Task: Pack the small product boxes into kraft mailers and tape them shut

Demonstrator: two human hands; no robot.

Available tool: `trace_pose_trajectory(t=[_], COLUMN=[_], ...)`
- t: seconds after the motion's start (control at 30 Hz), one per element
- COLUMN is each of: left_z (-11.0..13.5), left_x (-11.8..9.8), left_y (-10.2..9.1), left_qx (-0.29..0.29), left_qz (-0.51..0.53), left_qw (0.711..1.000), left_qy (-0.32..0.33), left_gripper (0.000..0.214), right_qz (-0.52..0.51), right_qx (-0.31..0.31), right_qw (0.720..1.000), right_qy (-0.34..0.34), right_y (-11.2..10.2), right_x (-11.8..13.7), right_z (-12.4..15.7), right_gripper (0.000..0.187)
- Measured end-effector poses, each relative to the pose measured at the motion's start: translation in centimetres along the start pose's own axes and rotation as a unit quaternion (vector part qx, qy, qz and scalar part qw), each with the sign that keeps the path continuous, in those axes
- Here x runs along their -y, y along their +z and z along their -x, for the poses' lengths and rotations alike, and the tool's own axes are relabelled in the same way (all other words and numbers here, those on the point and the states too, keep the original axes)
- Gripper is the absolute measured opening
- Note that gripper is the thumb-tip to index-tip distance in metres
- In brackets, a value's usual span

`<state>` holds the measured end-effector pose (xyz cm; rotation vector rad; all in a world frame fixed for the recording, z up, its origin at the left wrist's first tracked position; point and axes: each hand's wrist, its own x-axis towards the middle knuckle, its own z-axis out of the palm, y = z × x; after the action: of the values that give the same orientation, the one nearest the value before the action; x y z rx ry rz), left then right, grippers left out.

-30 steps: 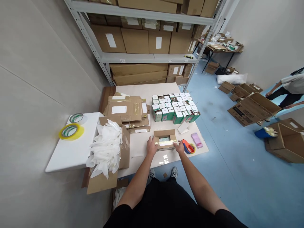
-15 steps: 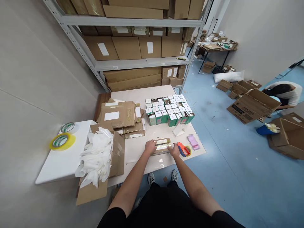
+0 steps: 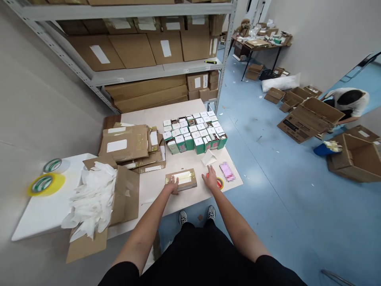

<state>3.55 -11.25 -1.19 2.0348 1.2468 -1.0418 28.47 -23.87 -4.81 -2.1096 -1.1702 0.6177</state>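
Note:
A small flat cardboard box (image 3: 189, 184) with a pale label and shiny tape on top lies near the table's front edge. My left hand (image 3: 172, 185) grips its left end, fingers over the top and thumb at the front side. To the right, my right hand (image 3: 210, 179) is apart from the box, its fingers stretched out over an orange tape dispenser with a yellow-edged roll (image 3: 220, 182). My hand covers most of this dispenser, and I cannot tell whether it touches it. Just beyond my right fingers lies a folded white paper piece (image 3: 208, 158).
Rows of small green-and-white boxes (image 3: 195, 133) stand behind. Flattened cardboard (image 3: 127, 145) is stacked at left, beside a carton of white paper (image 3: 92, 194) and a yellow tape roll (image 3: 44, 184). A pink phone-like item (image 3: 227, 171) lies right. A person (image 3: 348, 101) bends over cartons far right.
My right hand has left the box and moved over the tape dispenser. My left hand stays at the box's left end. The whole view has shifted.

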Motion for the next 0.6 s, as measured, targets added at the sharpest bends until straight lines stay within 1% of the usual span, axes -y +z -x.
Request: trace_pose_trajectory(t=[0.1,0.17,0.2,0.27,0.3,0.33,0.37,0.43,0.5,0.53,0.6], left_z=[-0.5,-0.7,-0.8,-1.0,-1.1,-1.1,-1.1,-1.1,-1.0,-1.0,-1.0], left_x=[-0.2,-0.3,-0.4,-0.4,-0.5,-0.5,-0.5,-0.6,-0.8,-0.8,-1.0], left_y=[0.0,-0.1,-0.2,-0.5,-0.6,-0.6,-0.6,-0.5,-0.3,-0.2,0.1], left_qx=[0.011,0.021,0.025,0.033,0.039,0.044,0.049,0.051,0.046,0.042,0.035], left_qz=[-0.003,-0.017,-0.025,-0.038,-0.042,-0.044,-0.043,-0.031,-0.014,-0.007,0.005], left_qw=[1.0,0.999,0.999,0.998,0.998,0.997,0.997,0.997,0.998,0.998,0.998], left_qy=[-0.017,-0.021,-0.022,-0.029,-0.036,-0.043,-0.046,-0.044,-0.04,-0.043,-0.05], left_gripper=[0.149,0.151,0.152,0.151,0.15,0.149,0.148,0.149,0.15,0.151,0.149], right_qz=[0.008,0.012,0.018,0.037,0.048,0.061,0.074,0.107,0.138,0.149,0.155], right_qx=[-0.016,-0.003,0.016,0.075,0.103,0.128,0.143,0.154,0.155,0.155,0.157], right_qw=[1.0,1.0,0.999,0.994,0.99,0.986,0.983,0.98,0.975,0.972,0.968], right_qy=[-0.012,0.012,0.034,0.077,0.087,0.089,0.083,0.074,0.081,0.091,0.117], right_y=[-2.4,-3.1,-3.1,-2.6,-2.1,-1.5,-0.9,0.3,1.3,1.6,1.8], right_x=[-2.7,-4.6,-5.6,-7.3,-8.1,-8.7,-9.1,-9.5,-9.4,-9.3,-9.0], right_z=[-0.8,-0.7,-0.4,0.6,1.4,2.2,3.0,4.4,5.0,4.9,4.1], right_gripper=[0.066,0.061,0.056,0.044,0.04,0.037,0.04,0.052,0.062,0.062,0.056])
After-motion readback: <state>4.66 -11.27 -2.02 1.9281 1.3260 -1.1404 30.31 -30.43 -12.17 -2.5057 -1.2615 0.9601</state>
